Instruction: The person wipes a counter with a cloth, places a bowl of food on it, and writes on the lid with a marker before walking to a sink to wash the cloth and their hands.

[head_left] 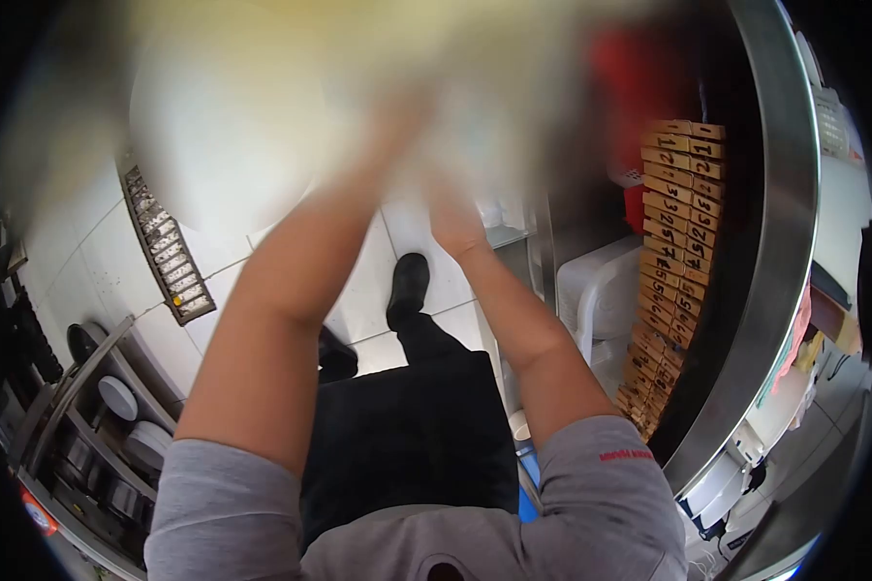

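Both my arms stretch forward over the tiled floor, and a pale smear across the upper view blurs what lies ahead. My left hand (402,111) is farther out, hazed over, with its fingers lost in the blur. Nearer to me and slightly to its right is my right hand (455,228); its wrist shows, but its fingers fade into the haze. A large whitish rounded shape (218,145), too blurred to name, spreads to the left of my hands. Whether either hand holds or touches anything cannot be made out.
Numbered wooden clips (681,223) line the steel counter edge (785,232) on my right. Beside them are a white plastic container (601,290) and a blurred red object (639,77). A floor drain grate (170,247) lies left; a metal rack (111,426) stands at lower left.
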Demonstrator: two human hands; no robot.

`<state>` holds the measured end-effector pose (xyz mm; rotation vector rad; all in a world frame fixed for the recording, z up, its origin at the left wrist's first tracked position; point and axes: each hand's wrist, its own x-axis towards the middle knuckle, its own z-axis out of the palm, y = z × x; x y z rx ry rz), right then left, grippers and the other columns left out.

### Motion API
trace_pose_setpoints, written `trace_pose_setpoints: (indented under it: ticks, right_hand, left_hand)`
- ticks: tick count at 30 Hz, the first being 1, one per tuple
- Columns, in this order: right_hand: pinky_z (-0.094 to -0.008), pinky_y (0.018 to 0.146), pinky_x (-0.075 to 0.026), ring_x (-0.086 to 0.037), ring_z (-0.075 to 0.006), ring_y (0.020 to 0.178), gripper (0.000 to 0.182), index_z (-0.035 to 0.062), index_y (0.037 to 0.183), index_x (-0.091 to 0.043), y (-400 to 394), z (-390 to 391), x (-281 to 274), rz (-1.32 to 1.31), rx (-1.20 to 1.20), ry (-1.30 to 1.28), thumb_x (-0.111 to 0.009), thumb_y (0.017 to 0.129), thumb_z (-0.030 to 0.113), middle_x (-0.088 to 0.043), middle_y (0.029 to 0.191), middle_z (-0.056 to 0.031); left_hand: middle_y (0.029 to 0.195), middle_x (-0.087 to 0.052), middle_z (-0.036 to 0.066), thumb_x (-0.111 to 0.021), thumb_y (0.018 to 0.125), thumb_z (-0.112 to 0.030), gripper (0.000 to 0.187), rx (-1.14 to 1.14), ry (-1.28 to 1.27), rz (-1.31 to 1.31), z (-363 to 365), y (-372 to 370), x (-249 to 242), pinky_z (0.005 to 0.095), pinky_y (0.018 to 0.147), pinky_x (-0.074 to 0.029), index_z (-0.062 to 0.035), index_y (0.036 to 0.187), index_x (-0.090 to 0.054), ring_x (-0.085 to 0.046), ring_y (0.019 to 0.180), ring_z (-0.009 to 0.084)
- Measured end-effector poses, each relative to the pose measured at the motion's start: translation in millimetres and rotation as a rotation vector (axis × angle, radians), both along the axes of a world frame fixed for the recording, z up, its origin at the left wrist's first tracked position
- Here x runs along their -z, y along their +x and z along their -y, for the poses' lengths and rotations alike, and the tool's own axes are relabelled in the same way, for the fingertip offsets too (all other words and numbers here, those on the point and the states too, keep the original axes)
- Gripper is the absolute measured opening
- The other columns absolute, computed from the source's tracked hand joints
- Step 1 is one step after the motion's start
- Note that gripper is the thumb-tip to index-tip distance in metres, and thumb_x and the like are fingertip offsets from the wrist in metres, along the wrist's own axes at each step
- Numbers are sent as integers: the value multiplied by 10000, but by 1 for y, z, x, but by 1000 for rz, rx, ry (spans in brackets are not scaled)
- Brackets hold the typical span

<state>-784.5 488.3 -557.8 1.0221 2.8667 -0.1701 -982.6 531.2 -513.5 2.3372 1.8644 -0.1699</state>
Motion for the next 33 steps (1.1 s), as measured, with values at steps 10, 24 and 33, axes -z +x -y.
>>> trace_pose_setpoints:
  ticks: [10,24,33]
  right_hand:
    - [-491,1119,-148,-118,-203,1418,469,16,1320,-452,15,-12,-8,229,-39,74,-414,858,88,-199,1522,-40]
    - [-405,1072,-309,-364,-358,1288,606,17,1308,-429,32,114,-408,-363,270,-859,-655,748,64,-383,1377,-228]
    - [-518,1076,-214,-252,-373,1339,693,41,1364,-357,74,58,-531,-250,847,258,-672,760,168,-311,1426,-203]
  left_hand:
    - [1512,-205,40,-475,808,-35,494,-364,136,-50,51,-103,-28,575,1101,-130,-74,1300,-498,-177,1392,302]
    - [1059,-637,181,-663,738,-174,377,-1147,-853,499,589,-62,-232,382,910,-465,-63,1098,-634,-589,1022,343]
    - [966,-640,220,-550,838,-342,354,-678,-562,265,442,-305,-217,440,817,-481,-45,1008,-639,-601,946,371]
